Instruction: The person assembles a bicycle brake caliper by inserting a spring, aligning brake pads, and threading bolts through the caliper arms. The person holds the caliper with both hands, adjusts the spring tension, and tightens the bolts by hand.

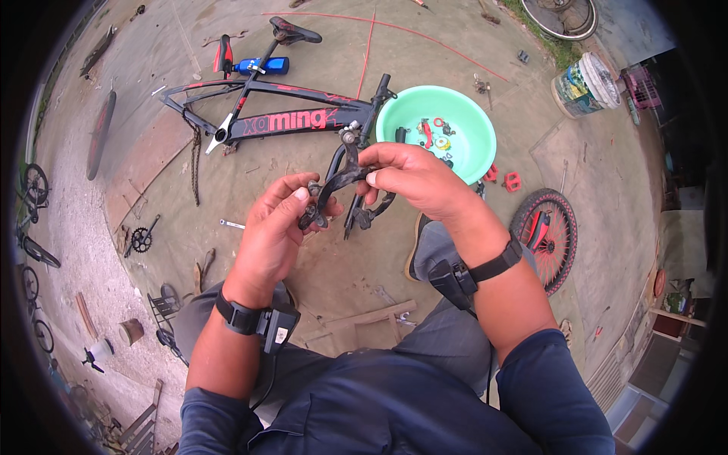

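A black bicycle brake caliper point(347, 176) with curved arms is held up between my two hands. My left hand point(274, 224) pinches its lower left end between thumb and fingers, near a small metal bolt and a brake pad. My right hand point(413, 178) grips the arm on the other side, with the thumb on top. Another curved arm reaches down to the right below my right hand. Just beyond lies a black bicycle frame point(296, 121) with red lettering, its fork partly hidden behind the caliper and my hands.
A light green basin point(485, 129) with small parts stands right of the frame. Farther right are red pedals point(513, 181), a red-spoked wheel point(547, 241) and a bucket point(584, 87). A crankset point(142, 238), a chain point(195, 167) and a wrench point(232, 224) lie on the left.
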Tool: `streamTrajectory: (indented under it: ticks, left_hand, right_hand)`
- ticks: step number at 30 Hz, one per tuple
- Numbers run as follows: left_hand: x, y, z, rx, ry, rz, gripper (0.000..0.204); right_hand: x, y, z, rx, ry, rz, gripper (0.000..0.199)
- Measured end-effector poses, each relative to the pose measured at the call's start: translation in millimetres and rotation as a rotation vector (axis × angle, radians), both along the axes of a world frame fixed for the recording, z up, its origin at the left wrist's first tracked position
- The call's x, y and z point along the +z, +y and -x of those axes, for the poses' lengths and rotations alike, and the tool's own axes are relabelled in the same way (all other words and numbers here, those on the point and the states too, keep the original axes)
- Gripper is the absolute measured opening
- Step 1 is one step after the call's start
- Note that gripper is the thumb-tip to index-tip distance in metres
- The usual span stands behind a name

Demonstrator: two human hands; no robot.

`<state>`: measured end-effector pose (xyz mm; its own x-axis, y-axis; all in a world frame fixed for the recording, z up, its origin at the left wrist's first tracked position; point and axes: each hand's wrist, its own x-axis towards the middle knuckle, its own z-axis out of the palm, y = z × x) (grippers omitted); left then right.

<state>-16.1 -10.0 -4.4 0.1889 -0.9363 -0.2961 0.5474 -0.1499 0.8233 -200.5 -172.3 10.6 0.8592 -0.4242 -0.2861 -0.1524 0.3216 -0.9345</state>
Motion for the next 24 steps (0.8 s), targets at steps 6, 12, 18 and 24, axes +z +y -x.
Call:
streamTrajectory:
  ticks: [6, 12, 18, 24]
  left_hand:
    - [-1.6, 12.8, 0.8, -0.129, 0.046, 0.098, 0.031]
    - [4.7, 25.2, 1.9, -0.222, -0.083, 0.153, 0.022]
    - [7.9, 30.7, 3.3, -0.344, -0.269, 0.255, 0.018]
    - [3.1, 33.8, 5.5, -0.426, -0.353, 0.253, 0.023]
  right_hand:
    - [16.5, -0.8, 8.7, 0.059, -0.092, 0.107, 0.043]
    - [26.3, 1.2, 15.1, 0.136, -0.101, 0.274, 0.041]
    - [30.3, 5.7, 21.4, 0.188, -0.156, 0.316, 0.035]
    - [31.5, 9.0, 24.4, 0.231, -0.113, 0.487, 0.033]
